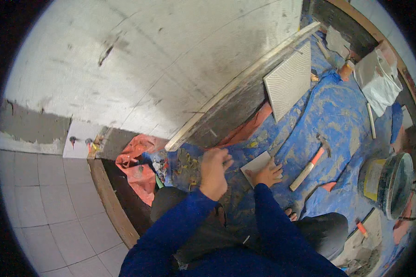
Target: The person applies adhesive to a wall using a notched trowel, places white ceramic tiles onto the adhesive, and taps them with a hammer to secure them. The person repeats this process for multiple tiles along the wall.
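In front of me a small white tile piece (256, 168) lies on the blue tarp. My right hand (267, 175) rests over its right side, fingers spread and not wrapped around it. To the left of the tile my left hand (214, 173) is raised, with its fingers curled in. Whatever it may hold is hidden and slightly blurred. A claw hammer (311, 165) with an orange and pale handle lies on the tarp to the right of my right hand.
A large ridged tile (289, 82) leans beside a long wooden batten (245, 87) along the wall. At the right stand a bucket (378, 184) and a white sack (378, 81). Orange sheeting (141, 166), the blue tarp (333, 120) and tiled floor (60, 203) surround me.
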Demonstrator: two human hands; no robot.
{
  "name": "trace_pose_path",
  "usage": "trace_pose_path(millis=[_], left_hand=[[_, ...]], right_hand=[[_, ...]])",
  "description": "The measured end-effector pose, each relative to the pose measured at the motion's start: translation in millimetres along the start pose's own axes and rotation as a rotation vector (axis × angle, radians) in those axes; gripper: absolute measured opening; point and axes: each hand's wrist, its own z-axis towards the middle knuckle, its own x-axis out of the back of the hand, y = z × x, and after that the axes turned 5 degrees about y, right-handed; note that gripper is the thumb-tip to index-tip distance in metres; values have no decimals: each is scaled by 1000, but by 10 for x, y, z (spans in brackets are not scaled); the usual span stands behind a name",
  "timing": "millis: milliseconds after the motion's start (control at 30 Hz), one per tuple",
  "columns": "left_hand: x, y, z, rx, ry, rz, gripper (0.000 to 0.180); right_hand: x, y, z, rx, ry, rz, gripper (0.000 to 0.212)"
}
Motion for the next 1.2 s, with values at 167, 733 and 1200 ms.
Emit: trace_pose_path(millis=[167, 733, 1200], left_hand=[[628, 478, 41, -316, 164, 288, 30], [958, 1108, 287, -853, 47, 822, 23], [924, 1210, 177, -923, 111, 1030, 31]], right_hand=[[-141, 240, 96, 407, 20, -156, 152], [-391, 166, 62, 444, -12, -225, 145], [636, -509, 326, 395, 359, 486, 151]])
